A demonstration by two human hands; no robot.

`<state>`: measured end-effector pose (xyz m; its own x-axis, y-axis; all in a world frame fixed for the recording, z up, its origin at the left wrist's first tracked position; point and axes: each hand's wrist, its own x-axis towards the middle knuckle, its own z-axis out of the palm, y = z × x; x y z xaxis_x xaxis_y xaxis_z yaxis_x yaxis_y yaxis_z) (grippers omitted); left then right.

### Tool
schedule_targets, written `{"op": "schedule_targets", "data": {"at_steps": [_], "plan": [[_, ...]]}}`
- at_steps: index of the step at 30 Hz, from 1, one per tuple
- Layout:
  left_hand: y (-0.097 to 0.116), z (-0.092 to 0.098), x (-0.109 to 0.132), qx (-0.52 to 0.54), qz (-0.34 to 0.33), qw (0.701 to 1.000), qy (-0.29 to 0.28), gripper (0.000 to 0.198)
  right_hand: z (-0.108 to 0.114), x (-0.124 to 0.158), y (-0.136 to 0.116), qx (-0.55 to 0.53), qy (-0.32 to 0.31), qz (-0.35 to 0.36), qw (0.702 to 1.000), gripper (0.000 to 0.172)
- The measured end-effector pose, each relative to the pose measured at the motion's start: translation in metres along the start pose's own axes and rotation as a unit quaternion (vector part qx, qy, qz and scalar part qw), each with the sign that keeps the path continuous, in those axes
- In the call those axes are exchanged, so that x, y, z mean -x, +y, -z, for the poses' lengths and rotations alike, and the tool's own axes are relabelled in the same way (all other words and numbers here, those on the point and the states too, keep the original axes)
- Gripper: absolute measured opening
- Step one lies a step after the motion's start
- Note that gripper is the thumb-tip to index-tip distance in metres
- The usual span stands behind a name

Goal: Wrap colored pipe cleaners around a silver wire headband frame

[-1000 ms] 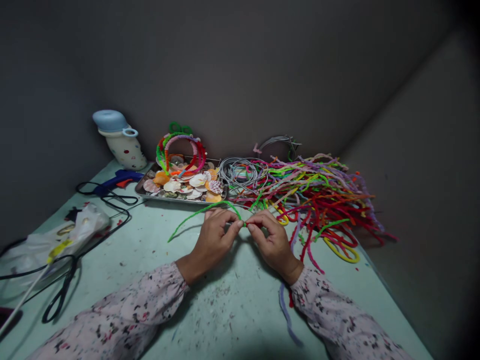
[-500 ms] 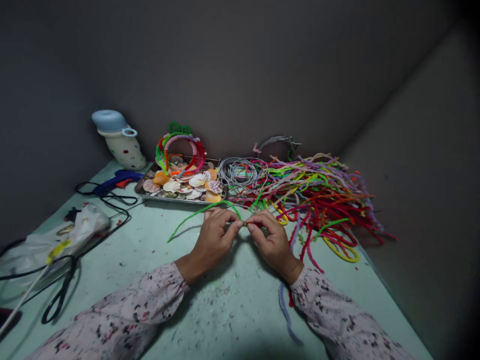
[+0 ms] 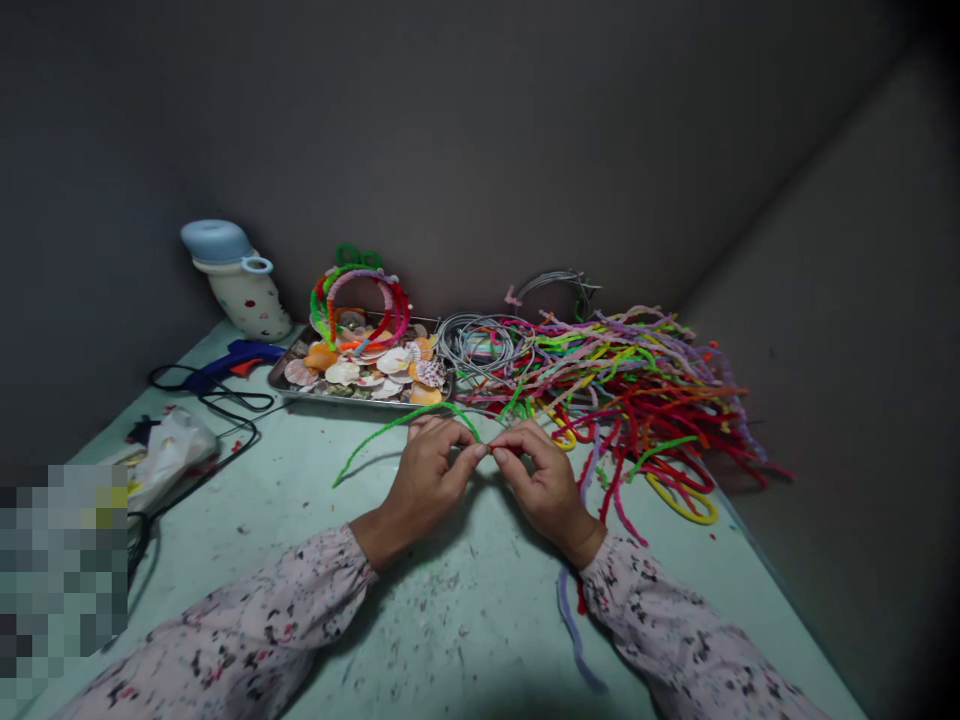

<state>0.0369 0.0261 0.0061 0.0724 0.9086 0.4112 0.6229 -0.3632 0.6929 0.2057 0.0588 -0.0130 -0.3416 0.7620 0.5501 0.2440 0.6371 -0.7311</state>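
Low over the middle of the table, my left hand (image 3: 435, 465) is closed in a pinch on a bright green pipe cleaner (image 3: 382, 430), whose long free end curves out to the left. Fingertip to fingertip with it, my right hand (image 3: 541, 475) pinches a small red piece, apparently a red pipe cleaner; most of it is hidden by the fingers. The two pieces seem to meet between my thumbs, but how they join is too small to tell. Just beyond my hands stands a metal tray (image 3: 352, 402) holding seashells (image 3: 390, 362).
Pipe-cleaner rings (image 3: 397, 305) rest on the shells. Coiled grey wire (image 3: 484, 345) and a large heap of coloured pipe cleaners (image 3: 637, 370) lie right of the tray. At left are a bottle (image 3: 251, 295), a blue glue gun (image 3: 232, 362), a black cord (image 3: 247, 435) and a plastic bag (image 3: 176, 450).
Both hands keep almost the same pose and place. The green showing between the fingertips is now mostly covered. A blurred patch of squares now hides the lower left corner.
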Motion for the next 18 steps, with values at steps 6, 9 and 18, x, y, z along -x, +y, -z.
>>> {"op": "schedule_targets", "data": {"at_steps": [6, 9, 18], "plan": [[-0.0023, -0.0017, 0.0001, -0.016, -0.003, 0.999, 0.028, 0.012, -0.0007, 0.0005, 0.0027, -0.004, 0.022, -0.014, 1.000, 0.008], [-0.0035, -0.0020, 0.0007, -0.027, 0.000, 0.998, 0.053, 0.019, -0.0011, 0.0007, 0.0046, -0.004, 0.033, -0.029, 0.999, 0.008], [-0.0039, -0.0034, 0.0002, -0.026, -0.017, 0.998, 0.048, 0.008, -0.0005, 0.0007, 0.0049, -0.006, 0.023, -0.016, 1.000, 0.010]]}}
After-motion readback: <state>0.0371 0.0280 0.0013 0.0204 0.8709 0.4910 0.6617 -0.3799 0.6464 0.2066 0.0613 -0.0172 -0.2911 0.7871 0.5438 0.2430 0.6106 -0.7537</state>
